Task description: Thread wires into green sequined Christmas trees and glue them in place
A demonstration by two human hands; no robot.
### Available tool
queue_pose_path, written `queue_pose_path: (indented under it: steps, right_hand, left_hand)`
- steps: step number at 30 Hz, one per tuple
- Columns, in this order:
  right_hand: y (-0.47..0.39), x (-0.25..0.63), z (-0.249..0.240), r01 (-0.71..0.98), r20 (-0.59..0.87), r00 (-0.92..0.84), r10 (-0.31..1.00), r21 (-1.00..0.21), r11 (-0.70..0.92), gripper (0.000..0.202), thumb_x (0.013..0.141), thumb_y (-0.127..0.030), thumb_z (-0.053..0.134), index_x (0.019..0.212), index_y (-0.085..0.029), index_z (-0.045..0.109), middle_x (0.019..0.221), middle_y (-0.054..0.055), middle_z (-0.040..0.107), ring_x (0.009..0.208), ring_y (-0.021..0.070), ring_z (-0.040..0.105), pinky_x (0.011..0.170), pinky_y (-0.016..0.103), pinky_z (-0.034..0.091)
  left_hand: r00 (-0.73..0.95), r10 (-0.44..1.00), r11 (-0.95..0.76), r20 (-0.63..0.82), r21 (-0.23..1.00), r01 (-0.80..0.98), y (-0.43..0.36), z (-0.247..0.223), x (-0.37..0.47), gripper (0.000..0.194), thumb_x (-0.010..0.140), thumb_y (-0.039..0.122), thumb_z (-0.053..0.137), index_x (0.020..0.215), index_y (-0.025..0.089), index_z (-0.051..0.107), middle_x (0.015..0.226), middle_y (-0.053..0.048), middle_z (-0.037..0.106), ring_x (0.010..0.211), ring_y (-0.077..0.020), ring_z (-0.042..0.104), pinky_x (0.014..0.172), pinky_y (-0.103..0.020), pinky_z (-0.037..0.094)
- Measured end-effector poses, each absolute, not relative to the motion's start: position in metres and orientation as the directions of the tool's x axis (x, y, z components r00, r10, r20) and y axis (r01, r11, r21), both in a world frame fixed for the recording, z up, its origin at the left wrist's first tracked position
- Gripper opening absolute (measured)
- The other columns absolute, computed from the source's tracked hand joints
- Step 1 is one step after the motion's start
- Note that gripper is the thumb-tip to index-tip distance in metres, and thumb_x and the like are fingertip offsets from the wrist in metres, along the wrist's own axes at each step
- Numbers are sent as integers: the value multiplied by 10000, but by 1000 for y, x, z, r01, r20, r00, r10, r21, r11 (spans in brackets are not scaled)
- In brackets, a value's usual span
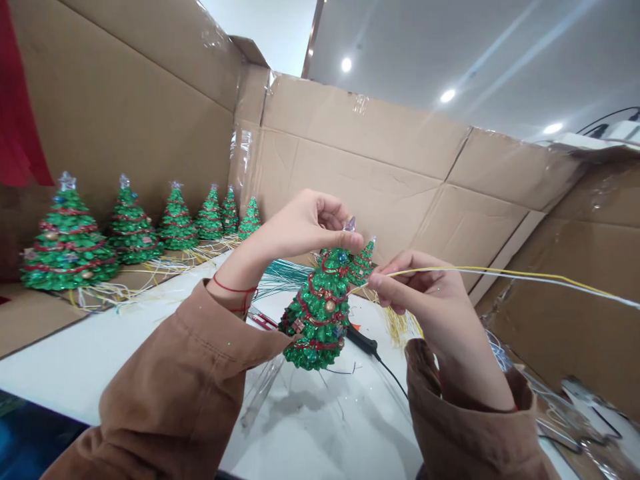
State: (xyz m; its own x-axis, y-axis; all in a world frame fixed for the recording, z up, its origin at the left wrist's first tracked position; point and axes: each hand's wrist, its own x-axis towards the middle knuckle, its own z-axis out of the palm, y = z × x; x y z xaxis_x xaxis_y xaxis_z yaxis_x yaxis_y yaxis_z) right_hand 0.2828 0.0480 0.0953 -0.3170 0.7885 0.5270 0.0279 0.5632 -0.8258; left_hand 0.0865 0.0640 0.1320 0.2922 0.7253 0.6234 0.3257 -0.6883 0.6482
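Pinching star [351, 225] of glittery green Christmas tree [320, 310], tilted slightly over white worktop [375, 433], between closed fingers of left hand [310, 225]; gripping yellow-and-white wires [500, 271] beside it with closed fingers of right hand [425, 287].

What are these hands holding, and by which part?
The left hand holds a decorated green tree by its top, at the star. The right hand pinches yellow and white wires close to the tree.
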Motion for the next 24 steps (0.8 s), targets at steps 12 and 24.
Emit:
queue_pose_path:
  steps: [12,24]
  right_hand:
    - [52,277,96,72,533,-298,792,-815,576,214,636,-292,758,600,-177,581,509,-24,580,429,58,455,389,192,344]
    - [51,279,95,107,569,-246,785,-789,605,220,635,-301,758,600,-175,582,563,-4,619,443,60,454,390,196,332]
  left_hand:
    - [193,760,-650,621,711,268,59,134,90,295,577,333,774,718,108,645,682,-40,664,630,-115,608,561,-219,470]
    - [136,761,-648,635,731,215,62,134,90,324,586,404,757,709,124,649,700,-44,666,644,-118,615,586,-222,480]
